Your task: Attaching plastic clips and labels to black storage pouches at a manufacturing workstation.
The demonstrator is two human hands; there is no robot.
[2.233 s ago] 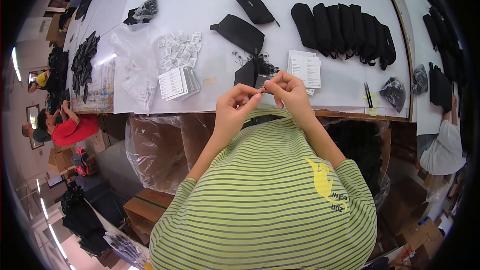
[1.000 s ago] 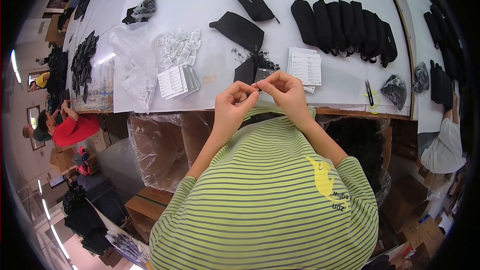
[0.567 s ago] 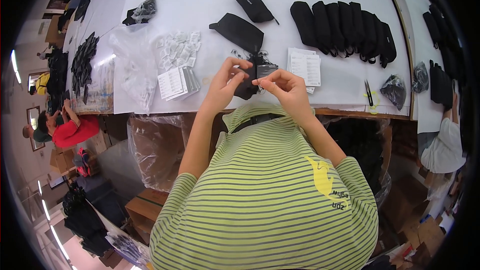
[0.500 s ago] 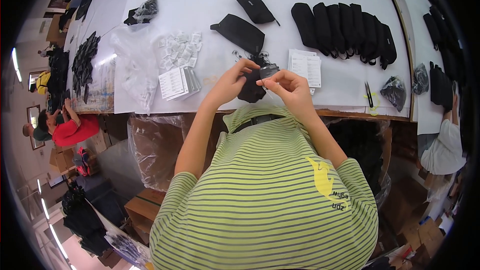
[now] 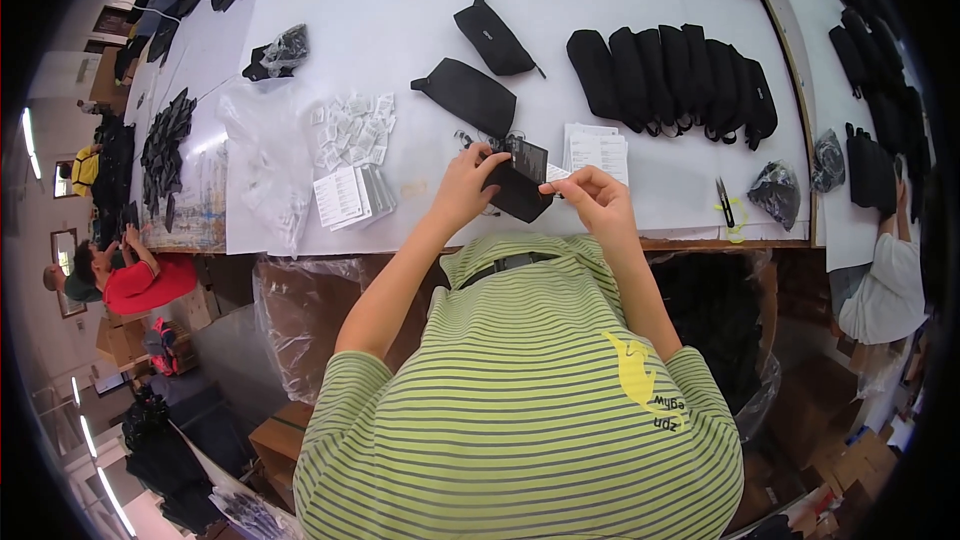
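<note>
"Hands still joined at the fingertips?"

"No, parted: my left hand (image 5: 466, 190) now holds the black pouch (image 5: 523, 200) over the white table (image 5: 390, 0). My right hand (image 5: 603, 204) is pinched at its edge; on what, I can't tell."

"Meaning?"

"Fiddly fingertip work gives way to pouch handling, I'd judge. A white tag (image 5: 557, 172) shows there."

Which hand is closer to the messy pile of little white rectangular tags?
Left. The left hand is right of the pile of little white rectangular tags and lower in the picture; the right hand is farther right, past the left one.
</note>
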